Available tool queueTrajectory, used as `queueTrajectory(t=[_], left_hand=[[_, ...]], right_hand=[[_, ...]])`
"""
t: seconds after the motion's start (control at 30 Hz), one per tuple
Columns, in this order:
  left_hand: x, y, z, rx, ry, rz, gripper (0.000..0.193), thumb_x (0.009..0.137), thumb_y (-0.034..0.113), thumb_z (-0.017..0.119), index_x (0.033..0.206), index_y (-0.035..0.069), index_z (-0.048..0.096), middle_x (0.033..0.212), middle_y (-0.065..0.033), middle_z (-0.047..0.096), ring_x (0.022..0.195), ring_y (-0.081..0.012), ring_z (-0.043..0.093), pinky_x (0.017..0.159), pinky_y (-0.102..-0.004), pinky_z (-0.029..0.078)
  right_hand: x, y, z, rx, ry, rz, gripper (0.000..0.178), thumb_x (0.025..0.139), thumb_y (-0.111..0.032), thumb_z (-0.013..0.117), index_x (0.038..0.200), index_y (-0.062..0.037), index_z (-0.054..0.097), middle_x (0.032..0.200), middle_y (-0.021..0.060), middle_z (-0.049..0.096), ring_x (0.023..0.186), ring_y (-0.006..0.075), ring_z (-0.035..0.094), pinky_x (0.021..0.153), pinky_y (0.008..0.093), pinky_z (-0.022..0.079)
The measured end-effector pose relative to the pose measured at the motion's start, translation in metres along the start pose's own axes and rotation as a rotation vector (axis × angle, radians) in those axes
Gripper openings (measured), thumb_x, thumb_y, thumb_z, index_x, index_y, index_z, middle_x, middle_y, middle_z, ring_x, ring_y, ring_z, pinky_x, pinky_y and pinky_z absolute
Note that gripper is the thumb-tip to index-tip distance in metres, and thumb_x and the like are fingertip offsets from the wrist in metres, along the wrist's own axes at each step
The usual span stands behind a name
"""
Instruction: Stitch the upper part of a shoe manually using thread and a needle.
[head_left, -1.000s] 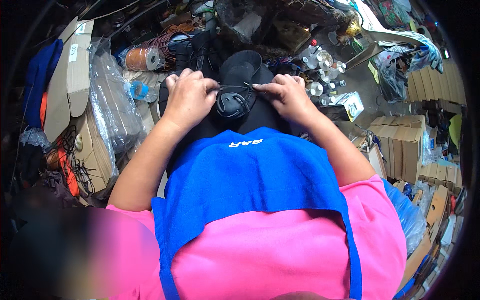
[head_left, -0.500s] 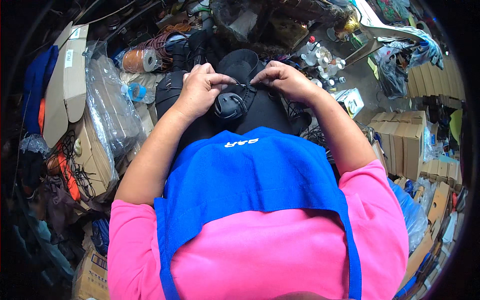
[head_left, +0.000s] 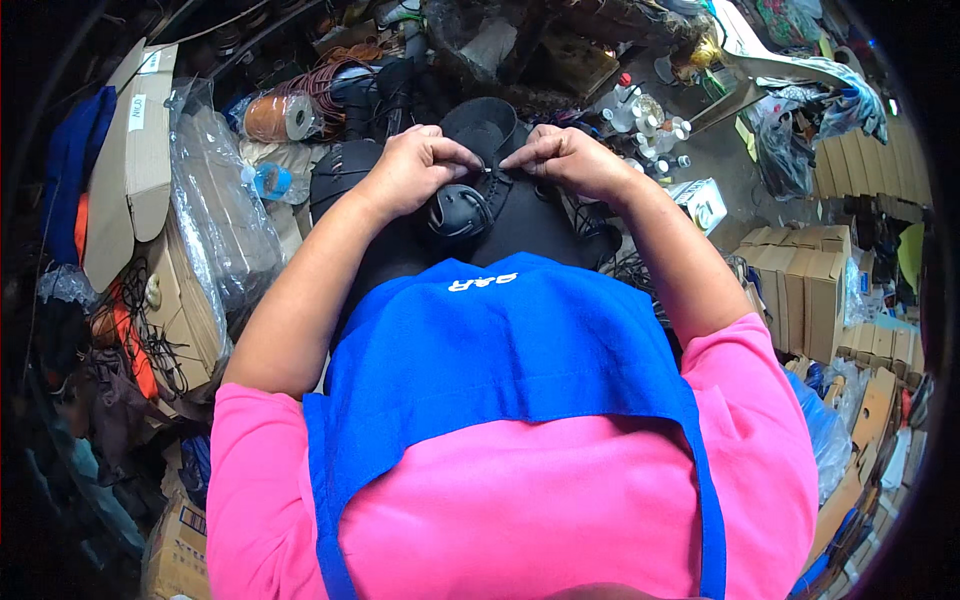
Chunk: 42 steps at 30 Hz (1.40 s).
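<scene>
A black shoe (head_left: 462,212) rests on my dark-clad thighs, its rounded opening facing up and a row of dark lacing or stitching running beside it. Beyond it lies a black, rounded, hollow piece (head_left: 482,122); whether it belongs to the same shoe I cannot tell. My left hand (head_left: 418,170) is closed in a pinch over the left side of the lacing. Facing it, my right hand (head_left: 570,160) pinches at the lacing's right side, fingertips close to the left ones. A small pale glint shows between them; what the fingertips hold is too small to name.
On the left are a spool of orange-brown cord (head_left: 280,118), a plastic-wrapped bundle (head_left: 225,190) and cardboard sheets (head_left: 150,150). Several clear bottles (head_left: 640,115) stand at the far right, near a white box (head_left: 697,205). Stacked cardboard boxes (head_left: 797,285) are at the right.
My left hand has shifted slightly to the right, its fingers curling closer over the lacing. The right hand stays nearly where it was, and the shoe has barely moved.
</scene>
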<state>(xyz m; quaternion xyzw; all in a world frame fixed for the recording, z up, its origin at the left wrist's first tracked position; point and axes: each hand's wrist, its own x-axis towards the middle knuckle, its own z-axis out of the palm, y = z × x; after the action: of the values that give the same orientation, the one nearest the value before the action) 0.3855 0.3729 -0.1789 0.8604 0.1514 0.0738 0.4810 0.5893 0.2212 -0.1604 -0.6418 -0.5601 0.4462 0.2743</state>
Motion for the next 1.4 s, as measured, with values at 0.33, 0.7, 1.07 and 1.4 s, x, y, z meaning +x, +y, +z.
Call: queueTrajectory(t=[0.33, 0.7, 1.07, 1.4], left_hand=[[0.0, 0.021, -0.003, 0.492, 0.045, 0.204, 0.019, 0.078, 0.002, 0.066, 0.096, 0.006, 0.071, 0.081, -0.0008, 0.062, 0.082, -0.0111, 0.058, 0.075, -0.0256, 0.048], [0.005, 0.015, 0.008, -0.412, -0.06, -0.37, 0.023, 0.074, 0.003, 0.07, 0.096, -0.001, 0.064, 0.079, -0.0025, 0.063, 0.071, -0.0078, 0.057, 0.067, -0.0224, 0.047], [0.013, 0.031, -0.001, 0.155, -0.049, -0.122, 0.013, 0.074, 0.01, 0.07, 0.082, 0.002, 0.065, 0.071, -0.0061, 0.065, 0.068, -0.0115, 0.059, 0.066, -0.0282, 0.047], [0.006, 0.033, -0.016, 0.115, -0.175, -0.221, 0.015, 0.079, 0.013, 0.064, 0.091, 0.004, 0.065, 0.085, -0.0118, 0.067, 0.08, -0.0216, 0.065, 0.073, -0.0337, 0.049]], right_hand=[[-0.009, -0.01, 0.007, 0.055, 0.036, 0.062, 0.027, 0.082, -0.009, 0.065, 0.108, -0.0135, 0.07, 0.085, 0.0026, 0.056, 0.085, 0.0132, 0.053, 0.079, 0.0275, 0.044], [-0.005, 0.001, 0.021, 0.428, 0.13, 0.177, 0.026, 0.081, -0.009, 0.071, 0.105, -0.0022, 0.066, 0.088, 0.0013, 0.066, 0.082, 0.0075, 0.06, 0.076, 0.0232, 0.049], [0.01, 0.007, 0.016, 0.344, 0.097, 0.088, 0.012, 0.078, -0.012, 0.073, 0.081, -0.0026, 0.066, 0.075, -0.0004, 0.064, 0.071, 0.0067, 0.056, 0.068, 0.0229, 0.046], [-0.033, 0.02, 0.02, 0.463, 0.206, 0.105, 0.028, 0.078, -0.023, 0.074, 0.095, -0.0066, 0.06, 0.093, -0.0025, 0.054, 0.081, 0.005, 0.049, 0.071, 0.0218, 0.042]])
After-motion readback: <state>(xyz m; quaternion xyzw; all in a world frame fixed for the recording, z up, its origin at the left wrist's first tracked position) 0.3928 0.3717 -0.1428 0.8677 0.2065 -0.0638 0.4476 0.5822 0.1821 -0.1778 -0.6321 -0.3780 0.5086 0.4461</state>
